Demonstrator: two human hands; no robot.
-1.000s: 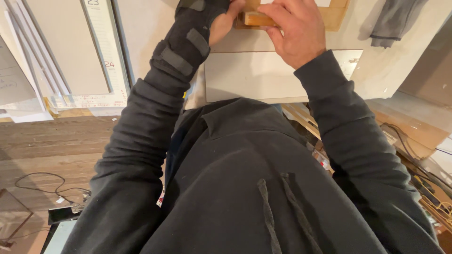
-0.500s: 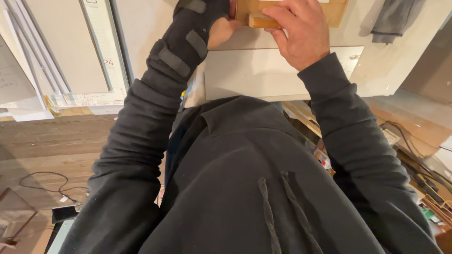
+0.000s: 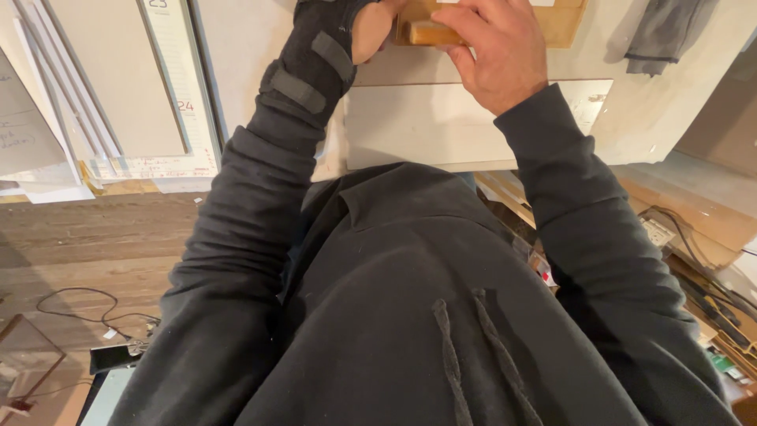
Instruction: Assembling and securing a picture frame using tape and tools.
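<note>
Hoodie [image 3: 410, 315] fills the near part of the view, black, with two drawstrings hanging down the front, and both sleeves run away from me toward the top edge. Off to my left lies a wooden floor [image 3: 95, 237] with a thin cable [image 3: 75, 304] looped on it. Past my chest lies a pale flat board [image 3: 441, 126], its long side running left to right.

Beyond the board, at the very top of the view, is the small wooden block [image 3: 430, 33] I am working on. It lies on a larger brown sheet [image 3: 564, 24], and its long axis runs left to right, one end toward each hand; its far side is cut off by the frame, so I cannot tell its full shape.

My right hand [image 3: 493, 51] is the one more on it: the fingers curl down over the block's right end and top, closed on it in a grip. My left hand [image 3: 371, 28], in a black wrist brace [image 3: 311, 67] with straps, meets the block's left end; only the heel and thumb base show, so I cannot tell whether those fingers are closed on it or just pressed against it.

Farther left, pale sheets and boards [image 3: 102, 87] lean in a stack. A grey cloth [image 3: 662, 31] hangs at upper right
</note>
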